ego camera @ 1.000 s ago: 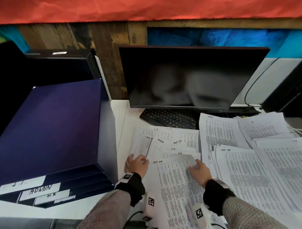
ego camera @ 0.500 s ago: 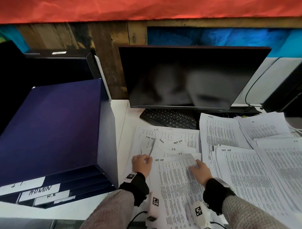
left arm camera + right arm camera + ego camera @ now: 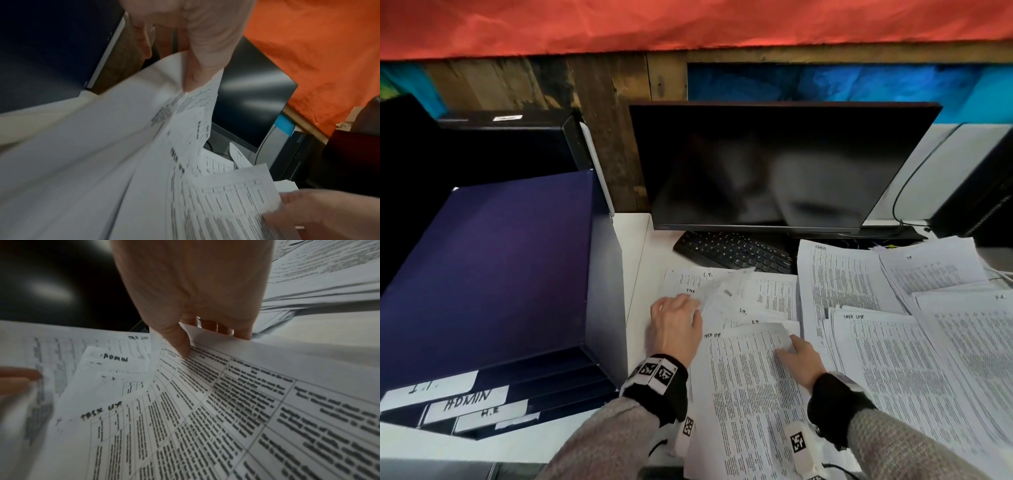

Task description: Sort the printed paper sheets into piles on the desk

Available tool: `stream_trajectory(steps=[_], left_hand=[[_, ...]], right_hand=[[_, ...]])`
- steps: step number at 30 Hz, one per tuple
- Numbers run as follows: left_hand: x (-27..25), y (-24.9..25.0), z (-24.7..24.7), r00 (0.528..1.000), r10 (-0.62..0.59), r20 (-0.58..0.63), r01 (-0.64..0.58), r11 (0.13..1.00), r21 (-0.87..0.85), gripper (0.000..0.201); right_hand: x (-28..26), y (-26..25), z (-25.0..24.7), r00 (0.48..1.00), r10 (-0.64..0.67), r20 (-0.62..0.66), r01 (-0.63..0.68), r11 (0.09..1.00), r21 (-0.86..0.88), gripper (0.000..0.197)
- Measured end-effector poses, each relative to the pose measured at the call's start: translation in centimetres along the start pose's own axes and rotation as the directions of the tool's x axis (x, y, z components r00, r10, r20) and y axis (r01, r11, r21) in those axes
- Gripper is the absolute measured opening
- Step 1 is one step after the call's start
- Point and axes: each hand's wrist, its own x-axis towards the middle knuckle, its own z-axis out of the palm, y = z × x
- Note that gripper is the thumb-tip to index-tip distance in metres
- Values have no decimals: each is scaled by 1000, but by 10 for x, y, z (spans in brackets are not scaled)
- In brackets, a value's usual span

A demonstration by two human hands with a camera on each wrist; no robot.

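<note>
Printed sheets cover the white desk point(image 3: 635, 260) in front of the monitor. My left hand point(image 3: 674, 325) pinches the lifted, curling edge of a loose sheet point(image 3: 722, 291) in the middle pile; in the left wrist view its thumb point(image 3: 197, 71) presses that sheet point(image 3: 127, 129) against the fingers. My right hand point(image 3: 796, 353) pinches the far right corner of the top "Task List" sheet point(image 3: 746, 383); the right wrist view shows the thumb on top point(image 3: 179, 340) and the fingers under the sheet point(image 3: 226, 402). An "Admin" sheet point(image 3: 115, 369) lies beneath.
A dark blue tray stack point(image 3: 489, 274) labelled I.T., Admin and H.R. stands at the left. A black monitor point(image 3: 774, 164) and keyboard point(image 3: 732, 250) sit behind the papers. More piles of sheets point(image 3: 911, 325) spread over the right side. A cable point(image 3: 904, 192) runs at the back right.
My left hand has moved right and up from the pile's left edge and taken hold of a loose sheet, lifting its edge. My right hand has stayed on the top sheet's corner.
</note>
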Motion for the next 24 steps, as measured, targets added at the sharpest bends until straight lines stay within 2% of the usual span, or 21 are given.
stream_trajectory(steps=[3,5,8,10,12,13,15,17,19,20,24], left_hand=[[5,17,-32,978,67,-199,-101,981,-166,35],[11,30,-59,947,53,-317,-138,958,-251,43],[21,41,-91,881,103,-463,-255,925,-281,49],[27,42,-102,846,113,-522,-310,900,-307,49],[31,41,-105,853,43,-521,-291,867,-404,47],[32,40,-105,874,-2,-487,-260,844,-470,46],[30,39,-101,928,-56,-368,-178,801,-572,46],[26,36,-90,974,-72,-216,-84,767,-636,46],[19,30,-71,995,-86,-55,27,742,-670,47],[15,26,-60,996,-87,23,80,738,-670,49],[-5,9,-10,956,-50,289,232,730,-642,50]], right_hand=[[-1,0,-1,999,11,32,-12,999,40,21],[-3,0,-3,999,19,48,-24,995,100,21],[-7,-4,-7,999,29,23,-35,955,295,20],[-13,-11,-12,1000,25,10,-26,904,426,10],[-13,-13,-19,1000,7,10,-12,859,512,34],[-11,-13,-22,1000,6,7,-9,836,548,32],[-7,-17,-28,1000,10,-4,-5,756,655,17],[-3,-23,-35,999,32,-11,-14,671,742,29],[-3,-31,-41,999,48,2,-32,635,772,28],[-4,-34,-42,999,42,15,-39,650,759,25],[-3,-33,-32,1000,-8,14,0,873,488,16]])
